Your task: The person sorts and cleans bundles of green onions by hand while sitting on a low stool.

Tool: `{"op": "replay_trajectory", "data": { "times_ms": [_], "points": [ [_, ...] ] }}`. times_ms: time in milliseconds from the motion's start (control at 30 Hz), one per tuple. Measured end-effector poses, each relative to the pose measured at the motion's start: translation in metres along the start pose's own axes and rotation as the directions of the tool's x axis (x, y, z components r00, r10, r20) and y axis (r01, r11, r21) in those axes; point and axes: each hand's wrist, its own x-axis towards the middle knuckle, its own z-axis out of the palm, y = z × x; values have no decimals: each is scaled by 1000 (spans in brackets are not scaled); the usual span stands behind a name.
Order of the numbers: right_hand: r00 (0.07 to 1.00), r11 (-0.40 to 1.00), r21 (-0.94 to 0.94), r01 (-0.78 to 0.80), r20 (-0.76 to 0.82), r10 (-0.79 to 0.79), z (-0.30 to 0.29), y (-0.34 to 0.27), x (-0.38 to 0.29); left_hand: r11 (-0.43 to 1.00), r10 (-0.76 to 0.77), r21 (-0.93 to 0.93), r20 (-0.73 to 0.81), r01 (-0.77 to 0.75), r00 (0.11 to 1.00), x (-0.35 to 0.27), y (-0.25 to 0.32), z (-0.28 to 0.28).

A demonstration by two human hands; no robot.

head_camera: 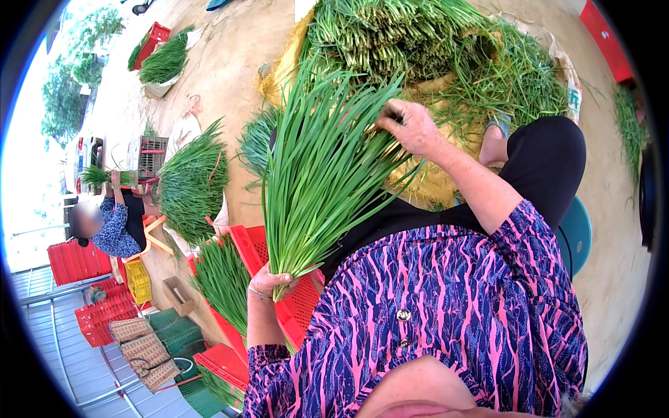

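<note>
My left hand (273, 283) grips the pale stem ends of a fanned bunch of green garlic chives (319, 183). The long leaves spread upward over my lap. At the right edge of the fan, near the leaf tips, is my right hand (410, 125), its fingers curled in. Whether a leaf is pinched between those fingers is hard to make out. Beyond the bunch lies a large heap of chives (387, 39), root ends showing, with loose trimmed leaves (528, 73) beside it on yellow woven sacking (434, 180).
Red plastic crates (255, 243) stand close on my left, one with chives (222, 277) in it. Further left, a seated co-worker (117, 224) holds a chive bunch behind another chive pile (193, 183). I sit on a blue stool (577, 235). Woven baskets (143, 347) lie at lower left.
</note>
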Motion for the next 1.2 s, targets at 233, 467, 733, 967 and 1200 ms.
{"op": "replay_trajectory", "data": {
  "times_ms": [233, 467, 733, 967, 1200],
  "points": [
    [875, 937, -323, -132, -481, -43, -106, 19, 27, 996, 25, 84, -71, -19, 997, 1, -1, 6],
    [963, 820, -537, -196, -262, 59, -108, -11, -1, 996, 50, 73, -55, -46, 997, 3, -5, 2],
    [936, 945, -235, 229, 319, -147, -10, -32, -22, 999, 12, 51, -5, -12, 1000, 3, -6, -4],
    [937, 949, -265, 172, 340, -75, 13, -17, -22, 1000, 24, 16, -14, -24, 1000, 3, -10, -8],
    [997, 778, -625, 64, 8, -75, -69, 4, 1, 1000, 17, 5, 9, -17, 1000, 3, -15, -15]
  ]
}}
